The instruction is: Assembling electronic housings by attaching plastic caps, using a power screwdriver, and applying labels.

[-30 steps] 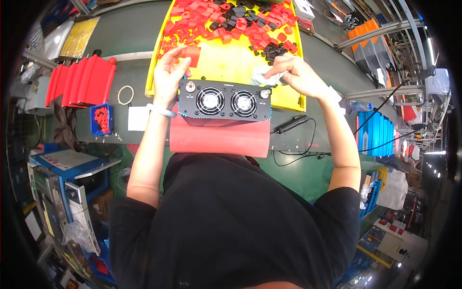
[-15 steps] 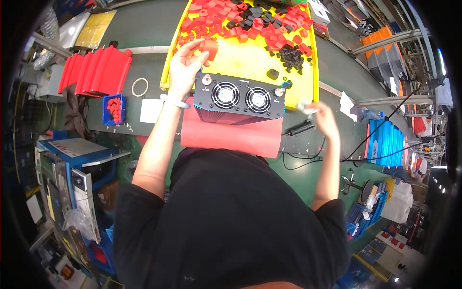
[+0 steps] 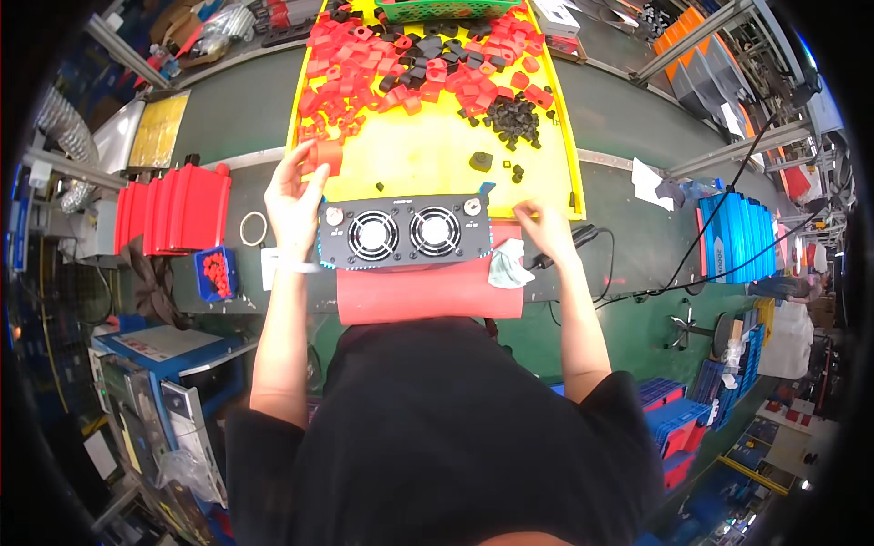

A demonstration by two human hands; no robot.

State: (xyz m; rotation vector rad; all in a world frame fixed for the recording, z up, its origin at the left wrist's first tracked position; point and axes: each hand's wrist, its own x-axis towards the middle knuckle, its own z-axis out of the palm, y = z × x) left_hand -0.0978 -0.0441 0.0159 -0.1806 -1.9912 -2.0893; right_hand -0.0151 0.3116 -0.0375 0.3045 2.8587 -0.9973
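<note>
One head camera looks steeply down from above the person onto the counter (image 3: 246,109), quite near; the fisheye lens bends the edges.

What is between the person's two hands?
In the head view, the black box with two round fans sits between the left hand and right hand.

place: factory assembly bench | signs: yellow tray (image 3: 437,168) of red caps (image 3: 410,55), blue parts bins (image 3: 742,237), aluminium racks (image 3: 719,23)

Bright even overhead light — soft shadows, sharp centre, heavy fisheye bending — dark rim.
</note>
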